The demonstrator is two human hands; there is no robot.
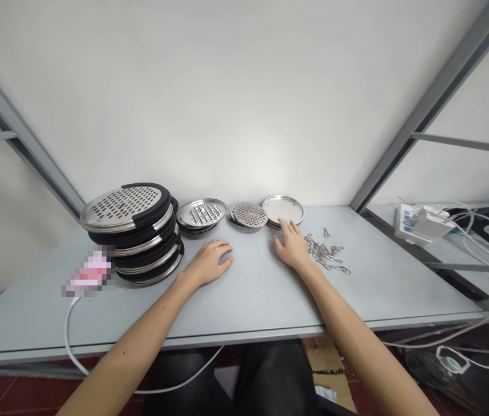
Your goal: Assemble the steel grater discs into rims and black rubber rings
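My left hand (pixel 209 262) rests on the grey table with its fingers loosely apart and nothing in them. Beside it, on the left, rises a tall stack of round metal grater plates with black rims (pixel 125 207). My right hand (pixel 291 245) is open, fingers stretched toward a small stack of round metal trays (pixel 283 209); whether the fingertips touch it I cannot tell. Right of that hand lies a loose pile of metal snap hooks (pixel 322 252). Between the hands, farther back, are a stack of perforated discs (pixel 249 215) and a stack of coarse grater plates (pixel 203 214).
A blurred-out object (pixel 90 271) with a white cable (pixel 67 329) lies at the table's left. On the right, past a metal frame post (pixel 426 110), a power strip (pixel 413 222) and tangled cables sit on another surface. A white wall (pixel 244 104) stands behind the table (pixel 253 300).
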